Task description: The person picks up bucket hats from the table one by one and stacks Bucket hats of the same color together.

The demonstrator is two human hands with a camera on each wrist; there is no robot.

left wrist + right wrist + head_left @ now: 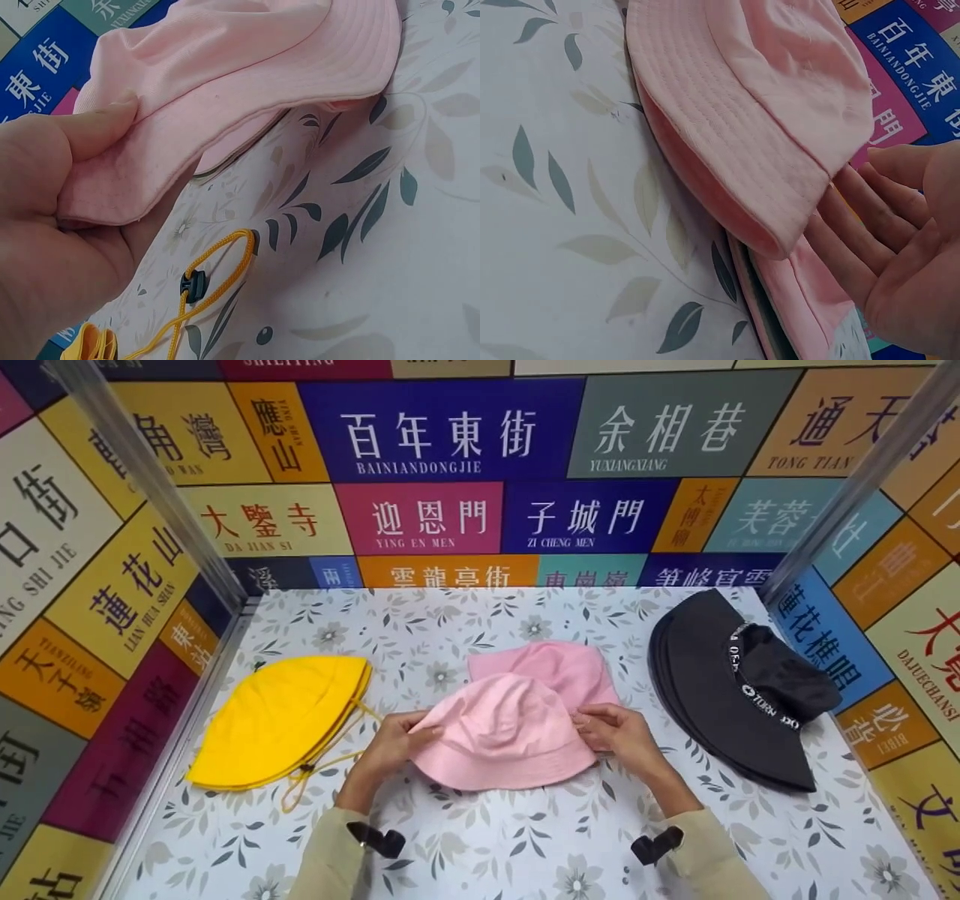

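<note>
A light pink bucket hat [495, 735] is between my two hands, its crown up and softly creased. My left hand [397, 742] pinches the brim's left side, thumb on top and fingers beneath, as the left wrist view shows. At the opposite side, my right hand [619, 735] has its fingers fairly straight, touching behind the hat's edge, with the thumb apart from them. In the right wrist view the brim [697, 150] stands above the table. Behind it, partly hidden, lies another pink hat [540, 656] of a deeper shade.
To the left lies a yellow bucket hat [277, 720] with a yellow cord [244, 259] and black toggle [193, 286]. Black hats [697, 690], apparently stacked, with a white-lettered band, lie at the right. Panels with printed characters wall in the flower-patterned table [465, 847] on three sides.
</note>
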